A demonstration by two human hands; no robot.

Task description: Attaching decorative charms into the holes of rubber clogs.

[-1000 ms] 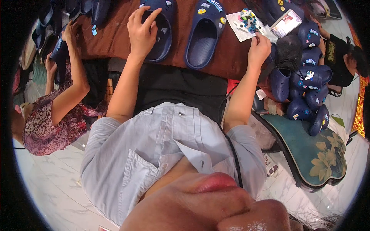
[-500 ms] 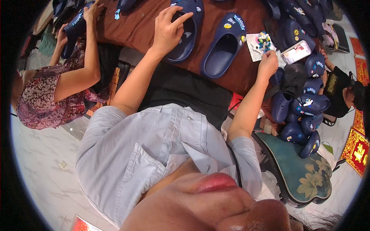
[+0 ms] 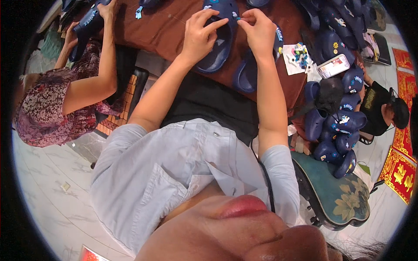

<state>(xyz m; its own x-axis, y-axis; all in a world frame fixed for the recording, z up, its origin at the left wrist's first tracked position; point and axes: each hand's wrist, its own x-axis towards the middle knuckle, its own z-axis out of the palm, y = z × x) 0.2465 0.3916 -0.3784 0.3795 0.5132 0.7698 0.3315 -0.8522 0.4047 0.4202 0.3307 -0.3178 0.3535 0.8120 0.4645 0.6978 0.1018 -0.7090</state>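
1. Floral-sleeved, a co-worker's arm (image 3: 93, 82) reached across at far left, the hand (image 3: 106, 11) resting on dark shoes at the table's far edge.
2. My left hand (image 3: 200, 37) lay on the navy clog (image 3: 220, 48) on the brown table (image 3: 165, 28), fingers spread and half curled over its strap, index finger pointing right toward my other hand.
3. My right hand (image 3: 259, 32) was pinched shut just beside it, thumb and forefinger closed on a small charm (image 3: 237, 18) at the clog's top.
4. A second navy clog (image 3: 246, 76) lay partly under my right forearm.
5. Farther right sat a white sheet of coloured charms (image 3: 298, 56) and a phone (image 3: 333, 66).
6. Near right, a heap of navy clogs (image 3: 337, 130) rested above a teal floral chair (image 3: 344, 200).
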